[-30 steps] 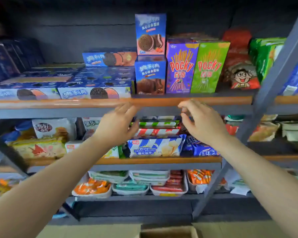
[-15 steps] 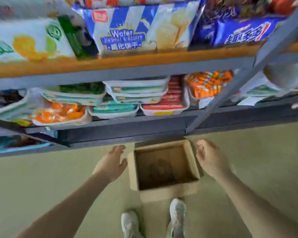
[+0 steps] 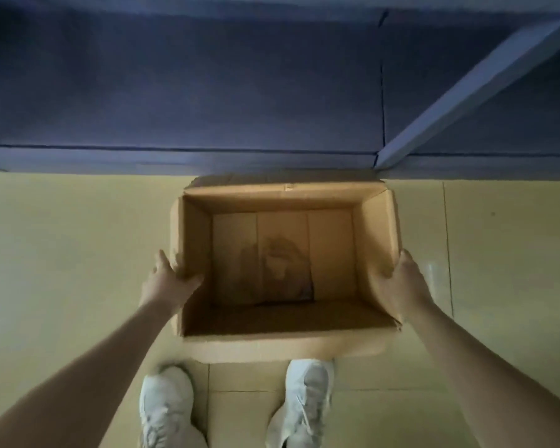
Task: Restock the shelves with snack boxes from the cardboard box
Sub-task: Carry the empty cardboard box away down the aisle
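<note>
Cardboard box (image 3: pixel 283 266) sits open-topped on the tan tiled floor (image 3: pixel 62 253), just in front of the grey shelf base (image 3: pixel 207 92), w/ a slanted grey upright (image 3: pixel 466 88) at upper right. Box sits between both hands.

Left hand (image 3: pixel 167 281) grips the box's left wall near the front corner: thumb hooks over the rim to the inside, fingers (image 3: pixel 160 260) curl round the outside face. Right hand (image 3: pixel 403 282) grips the right wall the same way, mirrored; thumb side goes over the rim, rest of hand lies along the outer face. Exact finger curl on the right is partly hidden by the wall, but the hand wraps the edge. Both arms reach down and fwd from the bottom corners.

Inside of box: bare cardboard bottom w/ a darker stain near the middle, no snack boxes visible in it. Front flap is folded out and down toward the feet. Two white sneakers (image 3: pixel 165 412) stand just behind the box, the right one touching or nearly touching the front flap.

Vs 0.5 s ago: hands were hovering open on either side of the box, not touching; now both have hold of the side walls. View has dropped too: stocked shelves w/ snack packs and trays are out of frame, only the shelf base shows, and the box fills much more of the view. 1 s ago hands were up at the shelves.
</note>
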{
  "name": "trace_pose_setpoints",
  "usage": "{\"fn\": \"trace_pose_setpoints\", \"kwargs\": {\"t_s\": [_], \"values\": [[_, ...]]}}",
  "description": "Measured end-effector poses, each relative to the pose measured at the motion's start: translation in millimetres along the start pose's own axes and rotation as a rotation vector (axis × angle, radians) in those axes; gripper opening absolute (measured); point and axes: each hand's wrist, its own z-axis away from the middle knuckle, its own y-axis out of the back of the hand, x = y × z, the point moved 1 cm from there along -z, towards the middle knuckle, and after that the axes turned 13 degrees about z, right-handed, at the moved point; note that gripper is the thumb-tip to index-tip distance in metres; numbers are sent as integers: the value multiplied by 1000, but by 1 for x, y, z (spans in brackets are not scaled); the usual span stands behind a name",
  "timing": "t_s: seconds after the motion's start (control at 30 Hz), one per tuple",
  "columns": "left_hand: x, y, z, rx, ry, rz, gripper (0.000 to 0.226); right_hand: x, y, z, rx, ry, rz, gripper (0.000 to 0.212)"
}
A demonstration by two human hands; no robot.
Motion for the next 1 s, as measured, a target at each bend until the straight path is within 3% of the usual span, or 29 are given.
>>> {"fn": "trace_pose_setpoints", "kwargs": {"t_s": [0.1,0.2,0.4,0.63,0.77,0.9,1.0], "values": [[-18,-21,-14,62,-51,96,78,10,-22,-29,50,-62,-53,43],[-24,-25,-22,52,-56,182,45,19,-24,-46,71,-60,-28,41],[-24,19,14,4,47,396,34,2,5,-11,-67,-83,-64,39],[-41,158,162,78,215,460,37,-72,103,127,-196,127,209,28],[-56,254,284,174,327,555,40,-140,168,242,-174,291,306,31],[-88,347,382,313,332,723,37,-228,207,343,-140,528,406,18],[-117,406,428,470,307,878,33,-306,218,411,-75,663,444,39]]}}
